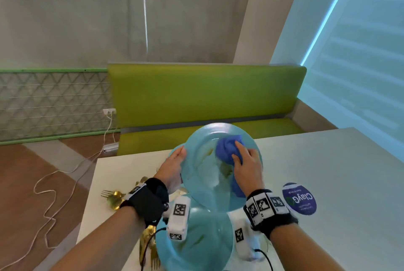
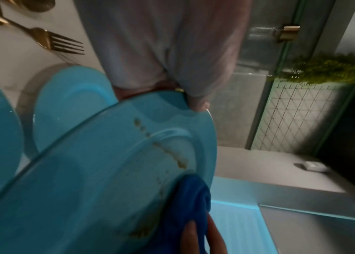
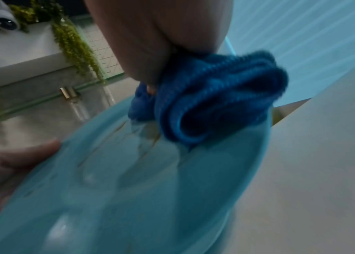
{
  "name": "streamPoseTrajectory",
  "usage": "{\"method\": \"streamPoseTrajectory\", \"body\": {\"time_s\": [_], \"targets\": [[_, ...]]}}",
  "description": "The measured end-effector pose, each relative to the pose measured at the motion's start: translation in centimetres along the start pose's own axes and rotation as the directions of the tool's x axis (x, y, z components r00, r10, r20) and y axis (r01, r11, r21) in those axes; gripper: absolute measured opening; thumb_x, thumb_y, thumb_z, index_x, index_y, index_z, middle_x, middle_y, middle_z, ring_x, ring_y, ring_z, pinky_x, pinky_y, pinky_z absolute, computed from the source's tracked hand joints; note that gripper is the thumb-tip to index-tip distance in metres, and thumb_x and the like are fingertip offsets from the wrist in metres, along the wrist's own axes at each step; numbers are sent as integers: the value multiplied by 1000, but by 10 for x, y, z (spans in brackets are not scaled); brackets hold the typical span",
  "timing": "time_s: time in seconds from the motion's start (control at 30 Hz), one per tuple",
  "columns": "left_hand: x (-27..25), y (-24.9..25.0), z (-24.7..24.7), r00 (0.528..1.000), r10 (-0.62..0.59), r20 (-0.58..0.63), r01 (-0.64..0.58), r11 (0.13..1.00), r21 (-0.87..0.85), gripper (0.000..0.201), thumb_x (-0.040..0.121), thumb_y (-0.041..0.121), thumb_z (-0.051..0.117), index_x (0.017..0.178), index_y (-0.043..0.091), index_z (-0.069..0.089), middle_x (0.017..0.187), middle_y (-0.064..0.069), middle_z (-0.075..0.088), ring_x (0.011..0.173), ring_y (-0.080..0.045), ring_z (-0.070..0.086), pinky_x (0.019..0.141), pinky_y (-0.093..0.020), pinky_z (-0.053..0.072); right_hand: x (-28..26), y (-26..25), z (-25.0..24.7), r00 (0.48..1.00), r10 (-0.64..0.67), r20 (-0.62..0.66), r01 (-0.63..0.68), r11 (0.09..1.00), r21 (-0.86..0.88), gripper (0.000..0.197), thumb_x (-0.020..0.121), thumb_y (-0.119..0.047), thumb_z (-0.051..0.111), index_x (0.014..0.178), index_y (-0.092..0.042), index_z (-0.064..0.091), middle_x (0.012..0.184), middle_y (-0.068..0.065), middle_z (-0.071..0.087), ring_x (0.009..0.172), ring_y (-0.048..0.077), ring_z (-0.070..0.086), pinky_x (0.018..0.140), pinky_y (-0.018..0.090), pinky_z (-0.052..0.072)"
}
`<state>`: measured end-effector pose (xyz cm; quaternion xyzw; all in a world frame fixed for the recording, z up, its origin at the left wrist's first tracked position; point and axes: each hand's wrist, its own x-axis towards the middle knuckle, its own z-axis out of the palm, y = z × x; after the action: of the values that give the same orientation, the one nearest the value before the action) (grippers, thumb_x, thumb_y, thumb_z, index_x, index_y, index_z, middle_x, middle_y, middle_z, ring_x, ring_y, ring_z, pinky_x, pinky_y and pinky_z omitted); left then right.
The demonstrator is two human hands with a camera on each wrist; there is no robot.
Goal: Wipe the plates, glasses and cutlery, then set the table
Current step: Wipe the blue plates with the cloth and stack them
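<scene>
While the left hand (image 1: 172, 167) grips a raised blue plate (image 1: 203, 174) and the right hand (image 1: 248, 169) clutches a blue cloth (image 1: 227, 150), the white table (image 1: 328, 183) fronts a green bench (image 1: 207, 93); smears, perhaps food, blur.

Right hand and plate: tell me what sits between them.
A bunched blue cloth, gripped by the right hand against the plate; head view.

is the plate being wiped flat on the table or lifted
Lifted and tilted: the left hand holds the plate by its rim above the table.
</scene>
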<state>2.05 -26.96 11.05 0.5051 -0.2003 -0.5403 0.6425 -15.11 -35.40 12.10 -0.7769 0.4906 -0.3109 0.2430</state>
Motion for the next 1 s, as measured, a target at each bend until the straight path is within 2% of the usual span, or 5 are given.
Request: {"method": "streamPoseTrajectory", "body": {"time_s": [0.17, 0.3, 0.53, 0.9, 1.0], "targets": [[-23, 18, -9, 997, 77, -30, -78, 997, -19, 35, 103, 20, 31, 133, 7, 45, 123, -15, 60, 98, -26, 61, 90, -38, 49, -40, -38, 51, 914, -400, 59, 399, 916, 34, 28, 82, -16, 53, 109, -18, 59, 95, 21, 59, 75, 34, 62, 68, 34, 54], [-39, 30, -32, 984, 147, -97, -152, 987, -49, 29, 103, 20, 30, 121, 14, 51, 108, -9, 65, 90, -23, 64, 75, -34, 57, -73, -19, 51, 761, -593, 265, 618, 786, -18, 34, 73, -13, 47, 103, -28, 54, 98, 1, 51, 68, 28, 61, 58, 25, 51], [-60, 33, -49, 986, 164, -29, -166, 985, -46, 27, 102, 22, 32, 112, 23, 58, 101, 3, 72, 88, -13, 69, 81, -31, 56, -10, -43, 25, 914, -389, -115, 372, 917, -144, 44, 74, -2, 48, 115, -7, 64, 91, 21, 57, 75, 39, 59, 64, 40, 52], [-70, 44, -52, 964, 213, -156, -237, 958, -160, 30, 103, 23, 28, 121, 15, 50, 121, -14, 58, 97, -26, 59, 87, -38, 48, -90, -40, 69, 560, -744, 364, 814, 576, -75, 66, 54, -4, 62, 112, -32, 52, 101, -5, 50, 66, 17, 58, 60, 20, 48], [-75, 54, -60, 962, 236, -138, -249, 964, -91, 31, 103, 24, 28, 123, 17, 51, 119, -10, 61, 104, -25, 59, 88, -37, 48, -55, -8, 47, 662, -726, 188, 750, 643, -157, 65, 56, 3, 61, 110, -31, 53, 99, -3, 51, 73, 22, 56, 71, 26, 46]]}}
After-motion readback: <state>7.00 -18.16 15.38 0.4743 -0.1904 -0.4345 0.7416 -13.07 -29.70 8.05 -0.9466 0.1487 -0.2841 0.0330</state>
